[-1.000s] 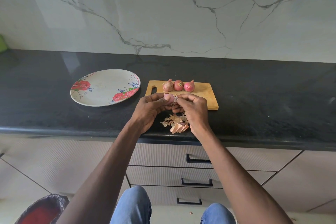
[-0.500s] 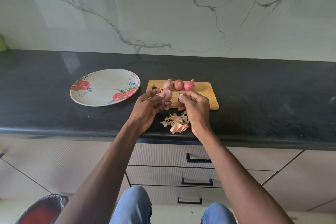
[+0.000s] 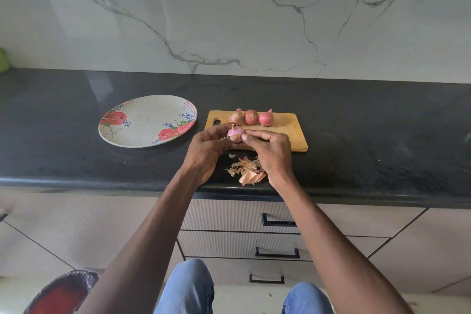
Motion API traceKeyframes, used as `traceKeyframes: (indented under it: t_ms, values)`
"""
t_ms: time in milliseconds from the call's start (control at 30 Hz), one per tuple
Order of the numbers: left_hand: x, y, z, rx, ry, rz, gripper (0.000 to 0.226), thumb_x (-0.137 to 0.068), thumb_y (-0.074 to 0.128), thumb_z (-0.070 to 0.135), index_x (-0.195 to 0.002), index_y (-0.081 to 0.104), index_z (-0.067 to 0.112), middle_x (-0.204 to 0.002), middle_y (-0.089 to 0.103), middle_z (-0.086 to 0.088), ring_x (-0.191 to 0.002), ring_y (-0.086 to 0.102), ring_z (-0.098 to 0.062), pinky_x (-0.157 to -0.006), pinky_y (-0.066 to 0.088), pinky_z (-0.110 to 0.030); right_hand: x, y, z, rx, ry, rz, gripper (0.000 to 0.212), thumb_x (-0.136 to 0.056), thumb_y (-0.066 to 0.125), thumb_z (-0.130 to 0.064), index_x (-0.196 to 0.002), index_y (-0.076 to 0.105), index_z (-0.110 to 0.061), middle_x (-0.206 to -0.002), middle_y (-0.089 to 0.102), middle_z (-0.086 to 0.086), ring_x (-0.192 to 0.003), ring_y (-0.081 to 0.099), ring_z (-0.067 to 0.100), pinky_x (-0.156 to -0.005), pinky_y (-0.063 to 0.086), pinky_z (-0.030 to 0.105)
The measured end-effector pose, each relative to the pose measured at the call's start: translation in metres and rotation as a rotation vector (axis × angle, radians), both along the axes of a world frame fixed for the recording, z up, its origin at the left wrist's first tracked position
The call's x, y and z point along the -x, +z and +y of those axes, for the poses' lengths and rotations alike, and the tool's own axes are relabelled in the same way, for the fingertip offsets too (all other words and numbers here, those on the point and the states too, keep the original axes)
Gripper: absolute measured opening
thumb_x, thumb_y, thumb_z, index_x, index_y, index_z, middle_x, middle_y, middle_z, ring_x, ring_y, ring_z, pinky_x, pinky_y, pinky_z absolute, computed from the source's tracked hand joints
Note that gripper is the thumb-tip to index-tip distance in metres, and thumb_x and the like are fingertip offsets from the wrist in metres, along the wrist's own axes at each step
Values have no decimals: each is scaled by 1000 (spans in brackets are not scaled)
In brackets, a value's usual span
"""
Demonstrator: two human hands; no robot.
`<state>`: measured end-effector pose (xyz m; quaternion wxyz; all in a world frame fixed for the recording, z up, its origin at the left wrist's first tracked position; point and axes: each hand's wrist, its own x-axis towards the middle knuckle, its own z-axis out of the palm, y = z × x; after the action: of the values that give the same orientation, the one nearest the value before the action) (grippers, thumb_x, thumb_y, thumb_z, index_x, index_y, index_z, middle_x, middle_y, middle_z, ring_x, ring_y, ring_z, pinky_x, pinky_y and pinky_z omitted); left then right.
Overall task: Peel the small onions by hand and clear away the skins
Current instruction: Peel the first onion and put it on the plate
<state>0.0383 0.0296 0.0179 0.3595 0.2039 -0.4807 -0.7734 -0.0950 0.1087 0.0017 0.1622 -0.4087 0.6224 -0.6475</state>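
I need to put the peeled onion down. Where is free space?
Free: the right half of the cutting board, beside the three onions; the flowered plate; bare counter right of the board. Crowded: the counter edge under the hands, where the skins lie.

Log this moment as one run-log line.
step: peeling | left hand: holds onion | right hand: fingers on onion | three onions on cutting board | skins on counter | plate bare

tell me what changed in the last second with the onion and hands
The onion has been turned and lifted clear of the fingers, so its pale peeled side now shows; before, it was mostly hidden between them. Left hand and right hand both keep hold. The three onions on the board, skins and plate stayed put.
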Motion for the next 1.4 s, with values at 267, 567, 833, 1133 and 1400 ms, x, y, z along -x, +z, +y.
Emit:
traceKeyframes:
  t_ms: [267,567,833,1133,1400]
  values:
    - [2,0,4,115,-6,-41,30,-74,73,3,-104,73,7,-100,77,-9,-92,74,-22,-82,59,-30,-9,6,1,-16,-63,-10,13,-76,88,-23,-81,80,-15,-71,75,-8,-71,71,2,-65,56,18]
    - [1,1,6,131,-2,-46,32,-74,72,2,-106,72,6,-97,78,-8,-89,75,-20,-76,59,-28,-8,4,-2,-19,-110,38,10,-79,84,-14,-83,77,-9,-74,74,-4,-72,72,7,-70,62,30]
    - [3,-2,-2,-44,2,-38,21,-94,60,0,-115,60,0,-101,76,-17,-89,75,-27,-79,62,-29,-5,9,3,14,-18,-244,8,-78,79,4,-81,74,-2,-71,75,6,-69,74,17,-68,59,27]
    - [3,-7,-3,68,-9,-106,30,-87,70,11,-113,68,-1,-115,72,-19,-109,69,-34,-96,57,-38,-7,13,4,29,23,-286,11,-77,79,6,-81,73,-3,-72,74,8,-68,74,17,-66,58,24]
    - [3,-6,-8,-37,-19,-104,18,-97,58,7,-109,66,-4,-103,71,-19,-86,72,-24,-76,61,-27,-2,11,3,28,50,-402,8,-80,73,10,-86,71,5,-70,73,8,-64,71,15,-65,57,21]
